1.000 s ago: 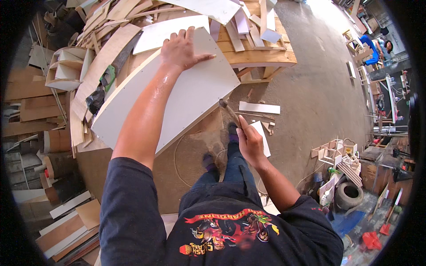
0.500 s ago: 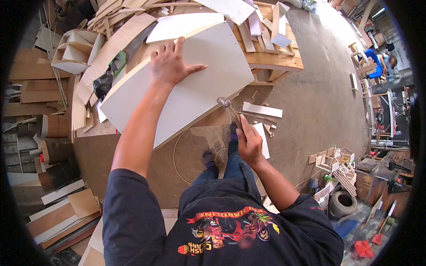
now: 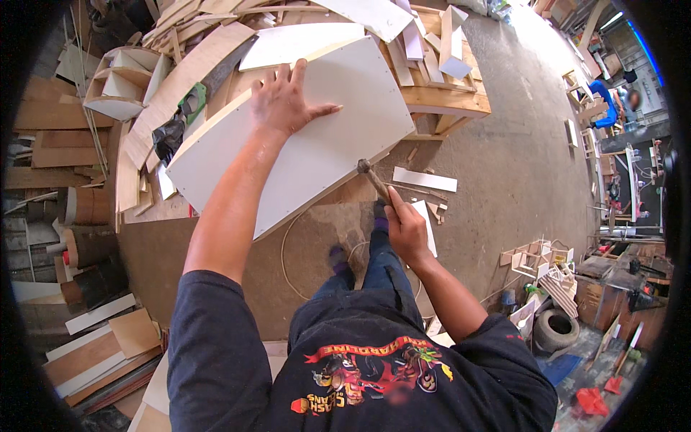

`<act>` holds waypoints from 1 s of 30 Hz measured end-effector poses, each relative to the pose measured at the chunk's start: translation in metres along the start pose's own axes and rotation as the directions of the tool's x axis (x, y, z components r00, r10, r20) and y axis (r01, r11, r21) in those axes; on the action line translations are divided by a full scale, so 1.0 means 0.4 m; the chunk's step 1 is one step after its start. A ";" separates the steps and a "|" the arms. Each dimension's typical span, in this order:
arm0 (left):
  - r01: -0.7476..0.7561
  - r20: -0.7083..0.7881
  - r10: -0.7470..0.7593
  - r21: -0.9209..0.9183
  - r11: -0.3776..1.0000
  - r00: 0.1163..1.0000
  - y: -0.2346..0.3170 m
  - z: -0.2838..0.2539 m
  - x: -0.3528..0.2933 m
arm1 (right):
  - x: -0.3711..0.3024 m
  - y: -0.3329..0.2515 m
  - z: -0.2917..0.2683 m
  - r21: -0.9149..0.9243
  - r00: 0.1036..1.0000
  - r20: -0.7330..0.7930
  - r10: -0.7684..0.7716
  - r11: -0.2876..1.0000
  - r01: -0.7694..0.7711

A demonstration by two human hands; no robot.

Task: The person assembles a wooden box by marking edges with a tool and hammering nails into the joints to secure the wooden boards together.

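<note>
A large white panel piece (image 3: pixel 338 122) with small fastener dots along its edges lies tilted on the workbench, a pale wood edge showing along its far side. My left hand (image 3: pixel 283 103) rests on it near that far edge, fingers spread and thumb stretched to the right. In my right hand (image 3: pixel 407 227) is a hammer (image 3: pixel 376 181), gripped by its handle. Its head is close to the panel's near right edge; whether it touches cannot be told.
A wooden bench (image 3: pixel 450 101) carries offcuts at the far right. Left of the panel lie a green and black tool (image 3: pixel 191 103) and a curved shelf unit (image 3: pixel 122 86). White strips (image 3: pixel 425 178) lie on the floor. A tyre (image 3: pixel 556 331) stands at right; another person (image 3: pixel 612 104) is far off.
The hammer's head has turned and dropped slightly, while my right hand stays nearly in place. The panel and my left hand appear shifted a little to the right.
</note>
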State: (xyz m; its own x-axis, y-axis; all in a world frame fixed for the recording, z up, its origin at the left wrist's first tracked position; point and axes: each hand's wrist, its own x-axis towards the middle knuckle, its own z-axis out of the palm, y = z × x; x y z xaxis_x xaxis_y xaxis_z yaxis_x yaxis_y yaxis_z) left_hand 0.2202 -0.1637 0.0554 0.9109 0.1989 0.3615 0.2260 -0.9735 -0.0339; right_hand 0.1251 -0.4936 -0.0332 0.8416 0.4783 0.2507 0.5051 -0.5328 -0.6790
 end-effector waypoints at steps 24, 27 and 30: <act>-0.077 -0.013 0.077 -0.044 0.996 0.997 -0.059 -0.007 -0.024 | -0.073 0.015 0.021 0.051 1.000 0.011 -0.006 0.999 0.005; 0.019 0.048 -0.020 0.017 1.000 0.999 -0.102 -0.040 -0.076 | -0.076 -0.009 0.040 0.066 0.998 0.062 -0.034 0.997 0.030; 0.032 0.001 -0.032 0.010 0.999 0.999 -0.117 -0.048 -0.112 | -0.060 -0.043 0.060 0.106 0.994 0.059 -0.090 0.991 0.083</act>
State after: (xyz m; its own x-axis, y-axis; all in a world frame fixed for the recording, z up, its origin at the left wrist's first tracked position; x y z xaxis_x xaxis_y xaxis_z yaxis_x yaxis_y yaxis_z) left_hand 0.1622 -0.1292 0.0586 0.9037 0.2299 0.3613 0.2584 -0.9655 -0.0319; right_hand 0.0916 -0.4790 -0.0442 0.7800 0.5648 0.2693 0.5503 -0.4143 -0.7249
